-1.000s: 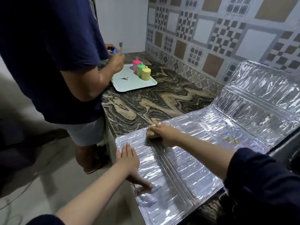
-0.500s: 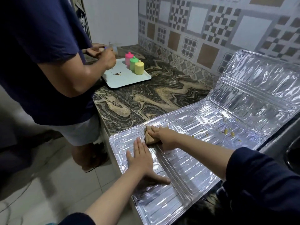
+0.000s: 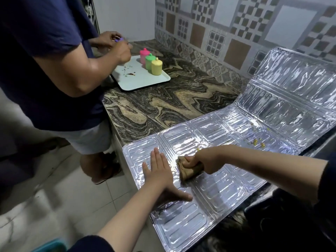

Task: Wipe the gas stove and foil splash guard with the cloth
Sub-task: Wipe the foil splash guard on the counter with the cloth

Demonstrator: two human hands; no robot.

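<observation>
Left hand (image 3: 160, 174) flat, fingers straight, pressing foil splash guard (image 3: 227, 188) on the countertop (image 3: 163, 106). Right hand (image 3: 203, 160) fingers curled around brown cloth (image 3: 189, 171), cloth under the palm, touching foil just right of left hand.

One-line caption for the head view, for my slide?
Left hand steadies the foil splash guard while right hand wipes it with the cloth.

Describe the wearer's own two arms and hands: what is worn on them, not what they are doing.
Both forearms are bare. The left hand and the right hand wear no gloves, and no rings, watch or bracelet show. Each arm has a dark navy sleeve pushed up near the elbow: the left sleeve at the bottom edge, the right sleeve at the right edge. No markings are visible on the sleeves.
</observation>
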